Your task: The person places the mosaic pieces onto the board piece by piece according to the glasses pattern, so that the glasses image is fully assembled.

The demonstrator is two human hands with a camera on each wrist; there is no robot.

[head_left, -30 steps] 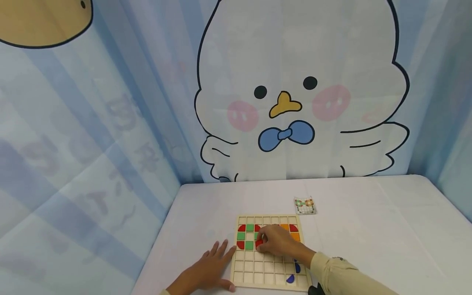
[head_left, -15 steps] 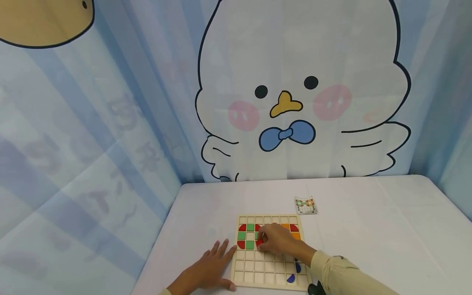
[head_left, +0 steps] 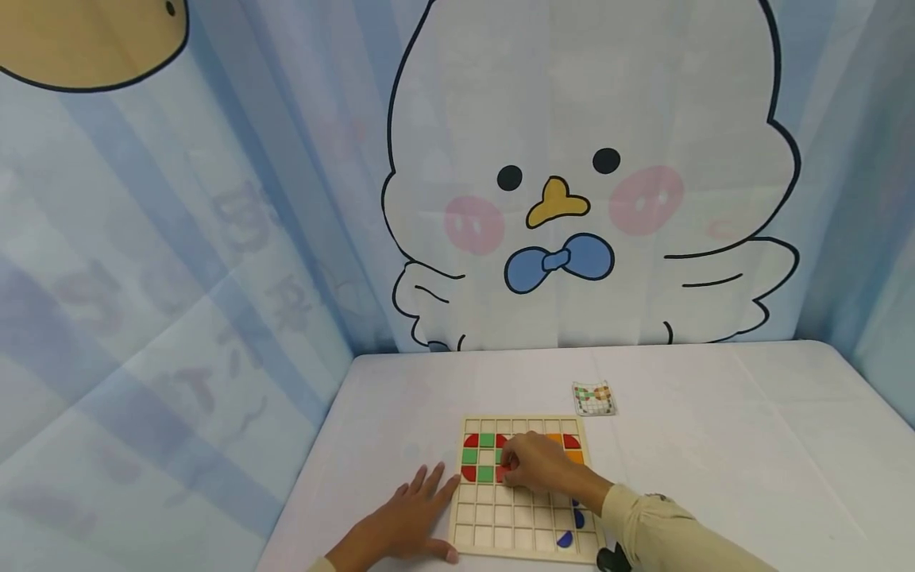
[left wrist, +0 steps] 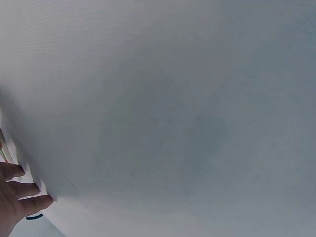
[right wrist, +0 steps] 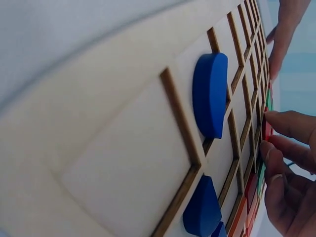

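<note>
A wooden grid board (head_left: 493,539) lies on the table, with red, green and orange blocks in its far rows. My right hand (head_left: 543,465) reaches over its middle, fingers bent, and pinches a red block (head_left: 502,474) at a grid cell. In the right wrist view, the thumb and a finger of the right hand (right wrist: 291,163) meet at that red block (right wrist: 267,129). Left of the board, my left hand (head_left: 407,512) rests on the table with fingers spread, its index fingertip at the board's edge. My right hand hides several cells and the blocks there.
Blue rounded blocks (head_left: 565,539) lie loose on the board's near right part; one blue block (right wrist: 211,94) sits across a grid bar. A small pattern card (head_left: 593,399) lies beyond the board. A black object (head_left: 612,559) is by the near right corner. Curtains surround the table (head_left: 715,445).
</note>
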